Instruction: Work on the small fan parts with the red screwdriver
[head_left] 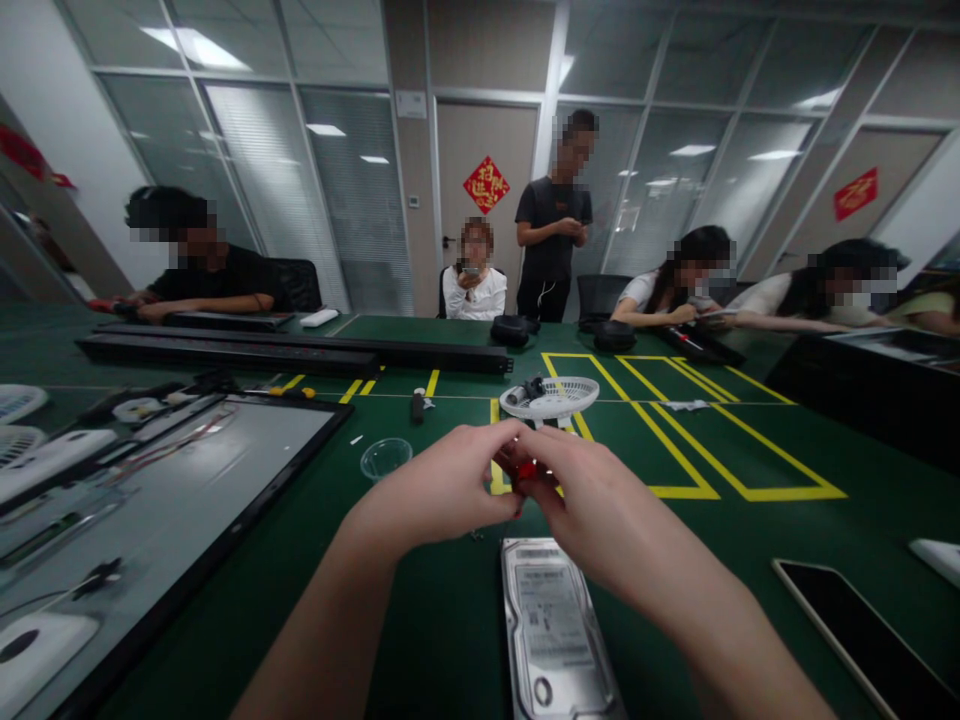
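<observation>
Above the green table, my left hand [454, 480] and my right hand [581, 475] meet at the fingertips, both with bent, closed fingers. A small glossy red object [527, 470] shows between them, at the fingers of my right hand. Its kind is hidden, and I cannot tell whether my left fingers grip it too. Just below the hands a hard disk drive [551, 630] lies flat, label side up. Tiny screw-like bits [477, 535] lie near its upper left corner. To the left of my left hand stands a clear plastic cup [386, 458].
A dismantled flat panel [247, 460] fills the left side. A white fan grille [551, 396] lies beyond my hands, among yellow tape lines [675, 470]. Long black bars [300, 352] lie farther back. A phone [862, 630] rests at right. Several people are around the far side.
</observation>
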